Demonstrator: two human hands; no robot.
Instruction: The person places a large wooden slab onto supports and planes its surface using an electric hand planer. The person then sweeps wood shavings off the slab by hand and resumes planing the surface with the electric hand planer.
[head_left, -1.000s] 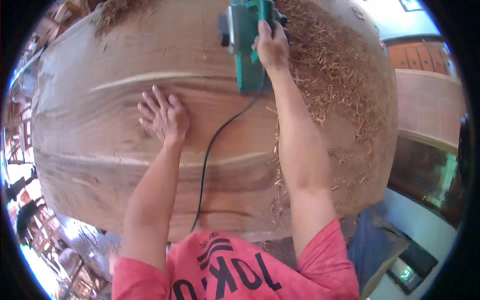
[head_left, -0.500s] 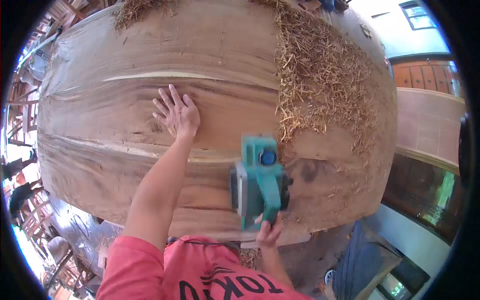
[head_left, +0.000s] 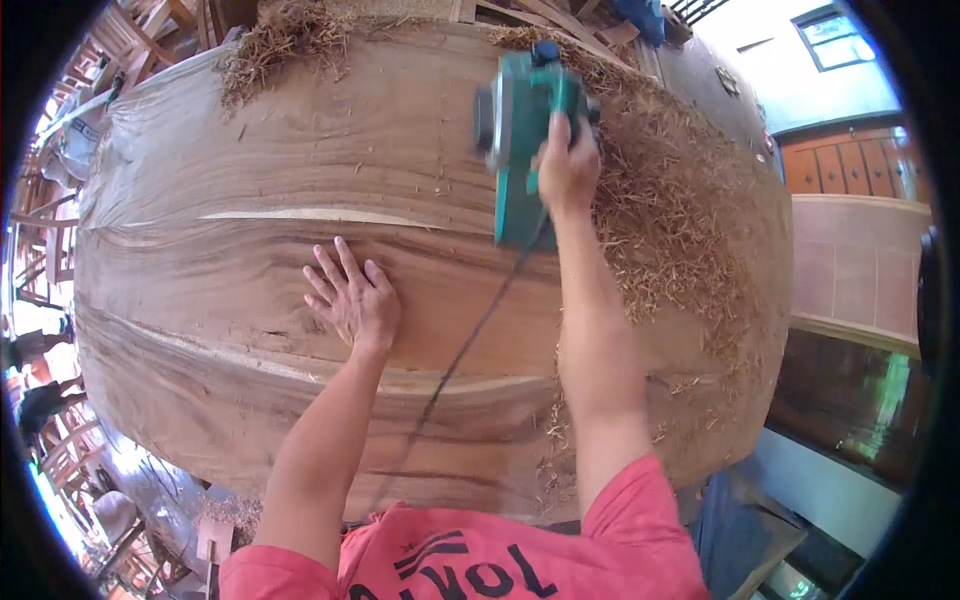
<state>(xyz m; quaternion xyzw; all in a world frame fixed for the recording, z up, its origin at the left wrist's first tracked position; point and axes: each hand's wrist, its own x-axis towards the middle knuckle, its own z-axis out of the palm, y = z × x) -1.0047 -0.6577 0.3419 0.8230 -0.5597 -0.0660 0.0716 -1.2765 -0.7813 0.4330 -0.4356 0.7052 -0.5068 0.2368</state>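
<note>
A broad wooden slab [head_left: 300, 290] with dark, wavy grain fills the middle of the head view. Flat on its surface lies my left hand [head_left: 355, 300], fingers spread and holding nothing. My right hand [head_left: 570, 165] is wrapped round the rear handle of a green electric planer [head_left: 520, 160], which is on the slab's far part, left of the shavings. The planer's underside is hidden. From the planer a dark cord [head_left: 455, 365] trails back across the slab toward my body.
Wood shavings [head_left: 660, 220] cover the slab's right part, with another heap [head_left: 285, 45] at the far left edge. Wooden chairs [head_left: 65, 450] stand at left. On the right are a wooden cabinet [head_left: 850, 165] and a dark cloth-covered object [head_left: 745, 530].
My right hand has pushed the planer from the near edge to the far part of the slab. The cord now shows across the wood. My left hand stays on the same spot of the slab.
</note>
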